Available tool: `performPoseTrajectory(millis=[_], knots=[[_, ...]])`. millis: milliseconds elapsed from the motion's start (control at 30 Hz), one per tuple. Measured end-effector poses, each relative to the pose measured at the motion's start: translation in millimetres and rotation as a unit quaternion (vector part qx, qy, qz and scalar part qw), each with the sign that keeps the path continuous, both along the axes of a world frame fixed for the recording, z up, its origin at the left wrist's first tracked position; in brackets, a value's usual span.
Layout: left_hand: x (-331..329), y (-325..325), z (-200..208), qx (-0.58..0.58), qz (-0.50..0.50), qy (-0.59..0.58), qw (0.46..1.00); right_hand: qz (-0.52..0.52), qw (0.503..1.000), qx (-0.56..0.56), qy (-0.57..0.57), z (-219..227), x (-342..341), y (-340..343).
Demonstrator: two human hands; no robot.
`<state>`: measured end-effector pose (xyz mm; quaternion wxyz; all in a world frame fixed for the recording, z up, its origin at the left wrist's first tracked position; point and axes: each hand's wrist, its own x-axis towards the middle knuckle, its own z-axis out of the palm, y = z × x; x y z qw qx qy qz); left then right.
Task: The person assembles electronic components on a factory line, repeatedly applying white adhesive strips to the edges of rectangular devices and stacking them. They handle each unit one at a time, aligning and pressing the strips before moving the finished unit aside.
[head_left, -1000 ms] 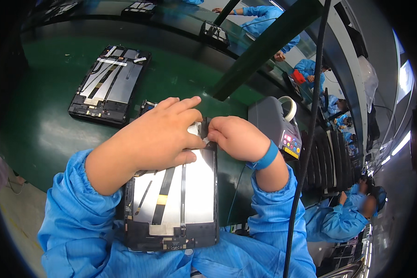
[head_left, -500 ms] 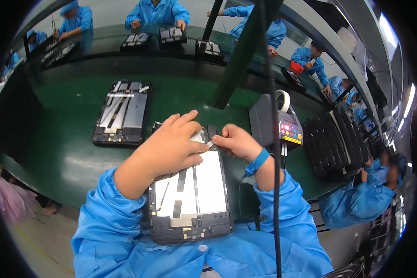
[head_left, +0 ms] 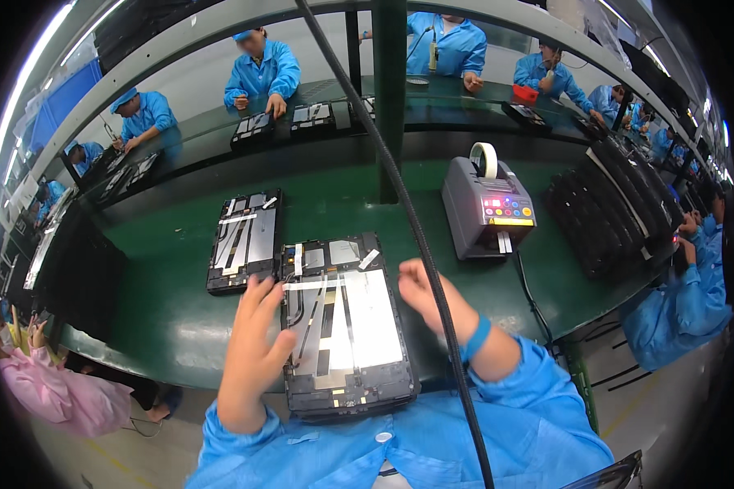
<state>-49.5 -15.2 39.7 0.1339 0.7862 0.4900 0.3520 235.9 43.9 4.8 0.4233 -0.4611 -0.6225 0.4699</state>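
An opened tablet-like device (head_left: 375, 318) lies in front of me, its silver inner panel and black frame facing up. White tape strips cross its upper part, and a short one (head_left: 369, 259) sits near its upper right corner. My left hand (head_left: 253, 350) is open beside the device's left edge, fingers spread and holding nothing. Off the right edge, my right hand (head_left: 436, 306) has its fingers curled in, with nothing visible in them. A blue band (head_left: 475, 338) circles that wrist. A second opened device (head_left: 245, 240) with similar strips lies just beyond my left fingertips.
A grey tape dispenser (head_left: 481, 212) with lit buttons stands at right, its cable running down the green table (head_left: 155, 326). Black cases (head_left: 603, 216) are stacked farther right. A dark cable (head_left: 408, 204) hangs across the view. Several people in blue work around the bench.
My hands have drawn apart off the device's top; the left opened out. The small strip my right fingers pinched now lies on the device. The view has shifted.
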Motion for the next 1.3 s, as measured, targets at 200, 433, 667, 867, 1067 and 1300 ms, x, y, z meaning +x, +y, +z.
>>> performPoseTrajectory(millis=[200, 433, 667, 867, 1067, 1300], knots=[[28, -29, -10, -0.166, -0.096, -0.328, 0.925, 0.051, 0.992, 0.033, -0.108, -1, -15, -64], [-6, -17, 6, -0.119, -0.025, -0.508, 0.853, 0.134, 0.981, 0.137, -0.013, 59, -53, -39], [-137, 90, 19, -0.199, -0.060, -0.489, 0.847, 0.243, 0.968, 0.069, -0.006, 55, -55, -16], [-169, 171, -17, -0.231, 0.033, -0.459, 0.858, 0.275, 0.954, 0.121, 0.005, 37, -9, -40], [-180, 202, -41, -0.258, 0.023, -0.409, 0.875, 0.172, 0.979, 0.093, -0.048, 19, 40, -63], [-173, 204, -35, -0.231, 0.105, -0.310, 0.916, -0.122, 0.985, 0.113, -0.041, 18, 79, -68]])
